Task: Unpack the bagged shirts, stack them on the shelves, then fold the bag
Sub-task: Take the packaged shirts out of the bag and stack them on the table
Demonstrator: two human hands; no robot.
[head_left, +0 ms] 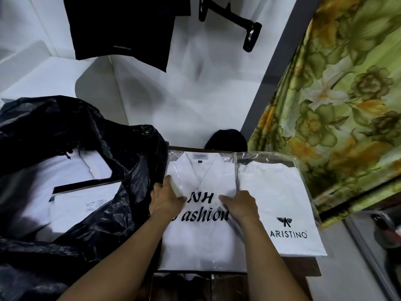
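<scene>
A white shirt in clear plastic with black lettering [201,235] lies flat on a dark shelf surface [312,268]. My left hand [166,198] rests on its left side with the thumb pressing the plastic. My right hand [239,205] lies flat on its right edge. Touching it on the right is a second packed white shirt with an ARISTINO logo [280,200]. To the left, a big black plastic bag [104,213] stands open, with more packed white shirts [80,205] inside.
A white wall corner rises behind the shelf. A black garment [121,29] and a black hanger [234,20] hang above. A green floral curtain [338,94] hangs at the right. A small dark object [225,139] sits behind the shirts.
</scene>
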